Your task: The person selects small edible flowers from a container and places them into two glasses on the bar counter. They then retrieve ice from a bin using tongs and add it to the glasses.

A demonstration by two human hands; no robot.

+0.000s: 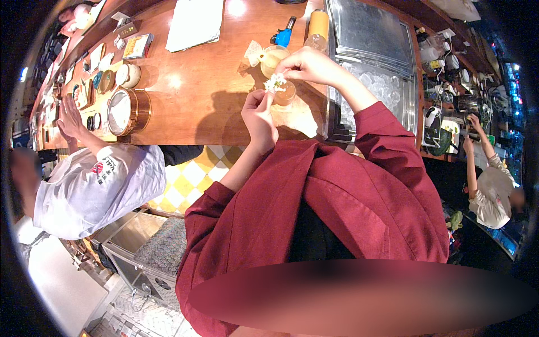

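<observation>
Over the wooden counter, my left hand pinches the lower side of a small sprig of white flowers between thumb and fingers. My right hand reaches in from the other side, its fingertips closed on the same sprig. Just below the sprig and partly covered by it stands a glass with a pale brownish drink. A second glass with a yellowish drink sits beyond it, carrying a pale bow-shaped garnish at its left rim.
A blue-bodied torch and a yellow-labelled bottle stand behind the glasses. To the right is a metal bin of ice; a wooden bucket stands left. White sheets lie at the back. Co-workers are at the left and right.
</observation>
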